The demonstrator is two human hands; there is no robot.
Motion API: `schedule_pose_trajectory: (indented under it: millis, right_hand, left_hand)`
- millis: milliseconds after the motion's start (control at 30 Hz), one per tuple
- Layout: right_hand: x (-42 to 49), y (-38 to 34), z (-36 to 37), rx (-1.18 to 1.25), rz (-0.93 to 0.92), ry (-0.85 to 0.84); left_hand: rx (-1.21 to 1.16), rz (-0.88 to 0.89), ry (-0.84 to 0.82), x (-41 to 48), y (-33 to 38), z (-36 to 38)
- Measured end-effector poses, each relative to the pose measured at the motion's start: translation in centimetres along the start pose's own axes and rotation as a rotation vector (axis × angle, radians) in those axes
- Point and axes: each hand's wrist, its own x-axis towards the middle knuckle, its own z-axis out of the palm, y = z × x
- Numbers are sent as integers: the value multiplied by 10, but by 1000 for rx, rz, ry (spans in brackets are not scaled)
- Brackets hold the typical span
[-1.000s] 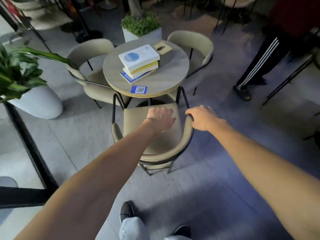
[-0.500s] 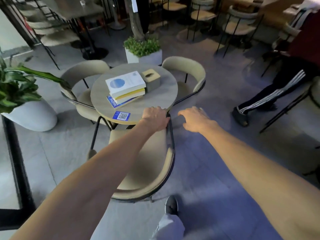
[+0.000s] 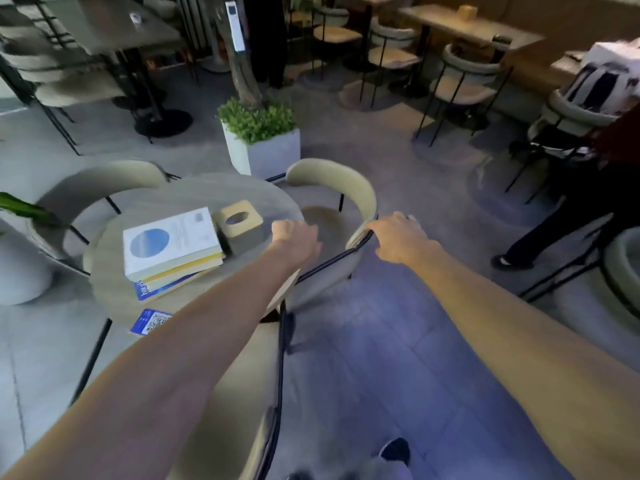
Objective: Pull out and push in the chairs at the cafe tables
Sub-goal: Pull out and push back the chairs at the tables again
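Observation:
A round cafe table (image 3: 207,190) carries a stack of books (image 3: 173,242) and a tissue box (image 3: 238,220). Three beige chairs stand around it: a left chair (image 3: 100,181), a right chair (image 3: 332,178) and a near chair (image 3: 249,393) tucked under the table below my left forearm. My right hand (image 3: 398,237) lies on the near end of the right chair's curved backrest, fingers bent over it. My left hand (image 3: 294,237) hovers over the table's right edge with curled fingers and nothing in them.
A white planter (image 3: 263,147) with a tree trunk stands just behind the table. A person's dark-trousered leg (image 3: 554,230) is close on the right, beside another chair (image 3: 623,265). A white pot (image 3: 17,271) sits at left. More tables and chairs fill the back.
The near chair slid in under the table and both hands came off it. I moved forward and right; my right hand reached the right chair's backrest, my left hand rose over the table edge.

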Motion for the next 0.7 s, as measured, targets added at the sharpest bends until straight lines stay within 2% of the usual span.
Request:
schedule_pose_trajectory:
  millis: [200,433,700]
  right_hand:
    - [101,96,-1,-55,-75,11]
    - [226,184,-24,-173,-306,-25]
    - [378,203,-46,-176,-526,10]
  left_hand:
    - [-13,-47,-5,107,40,-28]
    - [-116,-221,-65,218,71,-58]
    - [-191,-443,-129,317,43,-60]
